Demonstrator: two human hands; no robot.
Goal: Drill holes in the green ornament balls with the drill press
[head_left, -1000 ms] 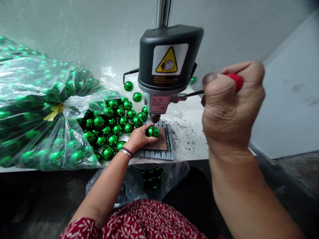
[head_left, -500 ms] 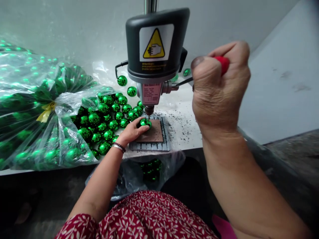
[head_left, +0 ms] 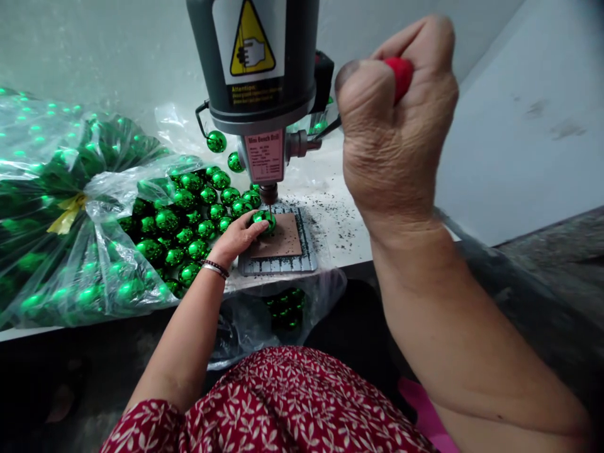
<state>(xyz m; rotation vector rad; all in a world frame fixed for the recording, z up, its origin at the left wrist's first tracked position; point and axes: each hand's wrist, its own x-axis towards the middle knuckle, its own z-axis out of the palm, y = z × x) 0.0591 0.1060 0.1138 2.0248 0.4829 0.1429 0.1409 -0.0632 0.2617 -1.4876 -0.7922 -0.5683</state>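
My left hand [head_left: 240,236] grips a shiny green ball [head_left: 264,222] over a brown board [head_left: 285,239], which lies on the grey drill base [head_left: 309,255]. Just above the ball is the thin bit under the chuck [head_left: 268,193] of a mini bench drill [head_left: 255,94]; whether the bit touches the ball I cannot tell. High on the right, my right hand [head_left: 396,119] is wrapped round the red knob [head_left: 402,77] of the drill's lever, its fingers curled closed. Dark shavings lie around the base.
Many loose green balls [head_left: 184,217] lie left of the drill. A tied clear bag [head_left: 94,251] full of green balls fills the left of the white table [head_left: 352,233]. Below the table edge hangs another clear bag [head_left: 325,296] with green balls. A wall stands behind.
The view has shifted, so the drill and both hands appear further left, the drill larger and cut off at the top. Both hands keep their holds.
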